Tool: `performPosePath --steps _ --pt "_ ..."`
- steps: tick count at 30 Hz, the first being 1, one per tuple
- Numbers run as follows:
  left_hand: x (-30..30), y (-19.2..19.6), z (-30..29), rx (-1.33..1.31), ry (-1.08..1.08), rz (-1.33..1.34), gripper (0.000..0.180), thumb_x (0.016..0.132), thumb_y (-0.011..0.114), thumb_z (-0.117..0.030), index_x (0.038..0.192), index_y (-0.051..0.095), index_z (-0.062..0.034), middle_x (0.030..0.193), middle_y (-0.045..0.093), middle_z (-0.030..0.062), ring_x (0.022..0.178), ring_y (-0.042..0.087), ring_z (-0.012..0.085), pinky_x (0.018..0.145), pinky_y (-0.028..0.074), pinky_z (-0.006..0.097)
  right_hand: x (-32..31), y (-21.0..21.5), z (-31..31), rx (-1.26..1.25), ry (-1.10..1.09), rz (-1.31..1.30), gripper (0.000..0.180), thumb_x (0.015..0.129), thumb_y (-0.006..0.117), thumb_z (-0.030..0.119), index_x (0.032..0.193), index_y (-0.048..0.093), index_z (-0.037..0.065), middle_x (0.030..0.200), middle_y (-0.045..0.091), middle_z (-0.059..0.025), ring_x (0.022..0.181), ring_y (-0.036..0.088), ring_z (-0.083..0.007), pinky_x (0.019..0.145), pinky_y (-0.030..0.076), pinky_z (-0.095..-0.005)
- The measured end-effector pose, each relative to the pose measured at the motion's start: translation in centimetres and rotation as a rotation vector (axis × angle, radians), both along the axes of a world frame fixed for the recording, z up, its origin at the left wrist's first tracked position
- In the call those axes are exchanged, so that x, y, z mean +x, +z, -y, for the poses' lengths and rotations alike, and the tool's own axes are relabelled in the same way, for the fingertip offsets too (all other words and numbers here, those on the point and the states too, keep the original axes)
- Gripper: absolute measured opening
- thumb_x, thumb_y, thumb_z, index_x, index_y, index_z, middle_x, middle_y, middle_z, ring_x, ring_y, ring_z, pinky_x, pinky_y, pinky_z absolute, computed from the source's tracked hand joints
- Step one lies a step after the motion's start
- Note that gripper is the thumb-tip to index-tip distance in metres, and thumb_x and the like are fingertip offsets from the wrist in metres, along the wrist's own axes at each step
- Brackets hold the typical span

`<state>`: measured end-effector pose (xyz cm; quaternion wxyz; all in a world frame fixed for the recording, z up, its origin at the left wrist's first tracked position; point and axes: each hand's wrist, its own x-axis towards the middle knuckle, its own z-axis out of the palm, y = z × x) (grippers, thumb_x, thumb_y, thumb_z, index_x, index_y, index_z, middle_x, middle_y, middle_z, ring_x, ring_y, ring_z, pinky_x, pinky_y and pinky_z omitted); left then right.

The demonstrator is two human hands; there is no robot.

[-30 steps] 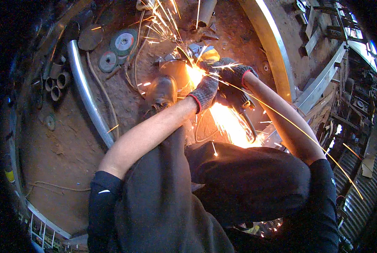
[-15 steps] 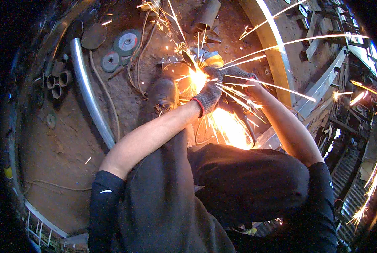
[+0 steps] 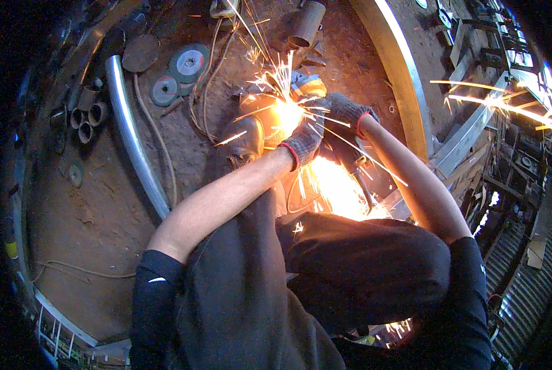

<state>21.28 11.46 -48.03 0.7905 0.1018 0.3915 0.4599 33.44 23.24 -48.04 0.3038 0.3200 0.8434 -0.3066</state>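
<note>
An angle grinder (image 3: pixel 308 86) with a yellow and blue-grey body throws bright sparks between my feet. My right hand (image 3: pixel 344 111), in a dark knitted glove with a red cuff, is closed round its body from the right. My left hand (image 3: pixel 305 140), gloved alike, is closed against the grinder from below, its fingers partly lost in glare. White-orange glare (image 3: pixel 286 115) hides the disc and the piece being ground. A worn shoe (image 3: pixel 248 139) stands just left of the sparks. A second stream of sparks (image 3: pixel 341 191) glows below my hands, by my bent knee.
Curved shiny metal tubes lie left (image 3: pixel 131 132) and right (image 3: pixel 405 80). Grinding discs (image 3: pixel 189 63) and a cable (image 3: pixel 205 92) rest on the brown dirt floor. Short pipes (image 3: pixel 91 117) cluster at far left, and another pipe (image 3: pixel 307 24) lies beyond the grinder. Metal bars (image 3: pixel 473 123) and corrugated sheets (image 3: pixel 516 277) crowd the right.
The grinder's disc edge, visible before, is now lost in glare. Long spark streaks to the right have thinned, and sparks now burst more around the contact point. My right hand has shifted slightly.
</note>
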Motion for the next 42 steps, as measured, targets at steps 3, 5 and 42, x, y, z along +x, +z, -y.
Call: performPosePath --steps 3,5,42 --pt "-0.6 -0.2 -0.6 -0.114 -0.106 0.182 0.075 0.098 0.041 -0.071 0.144 0.044 -0.0112 0.143 0.052 0.0135 0.123 0.058 0.0394 0.086 0.059 0.063 0.2 -0.7 -0.2 0.011 -0.089 -0.172 0.043 0.08 0.075 0.037 0.115 0.07 0.011 0.107 0.075 -0.0164 0.095 0.071 -0.0306 0.082 0.054 -0.0411" --pt "-0.8 0.4 -0.4 -0.079 -0.09 0.268 0.077 0.097 0.041 -0.072 0.142 0.046 -0.0103 0.143 0.052 0.0132 0.122 0.058 0.0392 0.087 0.058 0.064 0.9 -1.5 0.1 -0.111 -0.348 -0.308 0.046 0.082 0.076 0.04 0.116 0.07 0.009 0.105 0.075 -0.0132 0.09 0.069 -0.0249 0.079 0.053 -0.0391" --pt "-1.1 1.5 -1.0 -0.092 -0.085 0.387 0.066 0.096 0.048 -0.067 0.138 0.053 -0.0156 0.136 0.058 0.0133 0.116 0.062 0.0414 0.08 0.057 0.067 0.7 0.4 -0.4 -0.67 -0.95 -0.163 0.045 0.092 0.073 0.034 0.127 0.068 0.006 0.114 0.073 -0.0068 0.094 0.067 -0.0174 0.085 0.054 -0.0349"
